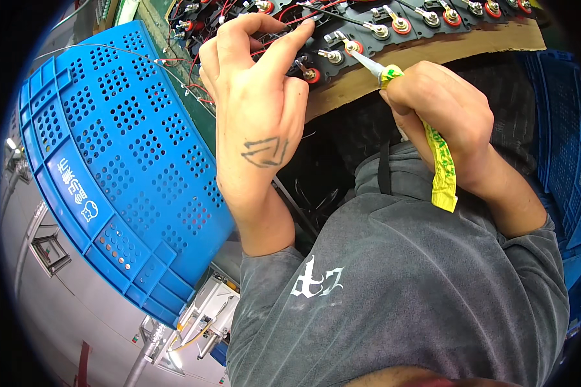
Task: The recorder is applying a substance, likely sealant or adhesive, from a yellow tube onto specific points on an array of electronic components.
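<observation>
My right hand [442, 119] is closed round a pointed metal tool [368, 64], its handle wrapped in yellow and green. The tool's tip reaches a terminal with a red ring [353, 47] on the near edge of a black panel [342, 71]. My left hand [258, 97] is over the panel's left part, back upward, with two fingertips apart among thin red wires [292, 20]. Nothing shows gripped in it, though some of its fingers are hidden. Beside its fingers lies another red-ringed terminal [310, 75].
Several bolted terminals with red or black rings line the panel, which rests on a wooden board [497, 44]. A blue perforated crate [129, 161] stands close on my left. Another blue crate [565, 129] is at the right. Loose wires [168, 61] trail near the left crate.
</observation>
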`<state>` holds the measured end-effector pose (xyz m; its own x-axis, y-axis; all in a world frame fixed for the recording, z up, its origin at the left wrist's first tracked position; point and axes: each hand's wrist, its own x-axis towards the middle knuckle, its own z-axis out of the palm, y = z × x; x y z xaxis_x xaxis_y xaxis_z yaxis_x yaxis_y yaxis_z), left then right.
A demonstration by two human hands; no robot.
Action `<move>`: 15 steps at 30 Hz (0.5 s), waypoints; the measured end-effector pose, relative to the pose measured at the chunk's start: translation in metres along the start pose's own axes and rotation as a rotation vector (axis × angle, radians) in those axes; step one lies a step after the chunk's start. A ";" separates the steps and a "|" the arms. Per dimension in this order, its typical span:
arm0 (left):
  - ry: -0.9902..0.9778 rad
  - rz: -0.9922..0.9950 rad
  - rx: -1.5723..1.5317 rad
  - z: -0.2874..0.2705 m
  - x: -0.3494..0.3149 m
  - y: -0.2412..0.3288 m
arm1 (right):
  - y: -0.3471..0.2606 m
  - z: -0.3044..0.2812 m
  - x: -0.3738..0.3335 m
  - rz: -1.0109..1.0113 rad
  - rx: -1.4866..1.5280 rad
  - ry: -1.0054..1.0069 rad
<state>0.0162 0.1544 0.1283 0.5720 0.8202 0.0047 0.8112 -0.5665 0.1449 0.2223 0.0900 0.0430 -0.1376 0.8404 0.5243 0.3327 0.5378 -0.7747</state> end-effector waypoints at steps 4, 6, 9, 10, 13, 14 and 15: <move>0.001 -0.003 -0.004 0.001 0.001 0.001 | 0.001 -0.001 0.001 -0.003 -0.002 0.014; 0.006 0.014 0.006 0.001 0.000 -0.001 | 0.003 -0.004 0.002 -0.009 -0.016 0.017; 0.013 0.014 -0.014 0.002 0.000 -0.001 | 0.002 -0.003 0.000 -0.016 -0.016 0.027; 0.013 0.016 -0.015 0.002 0.001 -0.001 | 0.002 -0.003 0.000 -0.017 -0.004 0.036; 0.008 0.036 0.017 0.003 0.000 -0.003 | -0.001 -0.004 0.001 0.017 0.005 -0.035; 0.029 0.029 0.011 0.007 -0.002 -0.006 | 0.000 -0.002 0.001 0.019 0.005 -0.034; 0.052 0.023 0.005 0.008 -0.004 -0.008 | 0.001 0.001 0.000 -0.001 -0.006 0.000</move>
<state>0.0084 0.1556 0.1187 0.5833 0.8101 0.0592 0.7987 -0.5853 0.1396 0.2217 0.0910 0.0417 -0.1380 0.8396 0.5253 0.3383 0.5385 -0.7717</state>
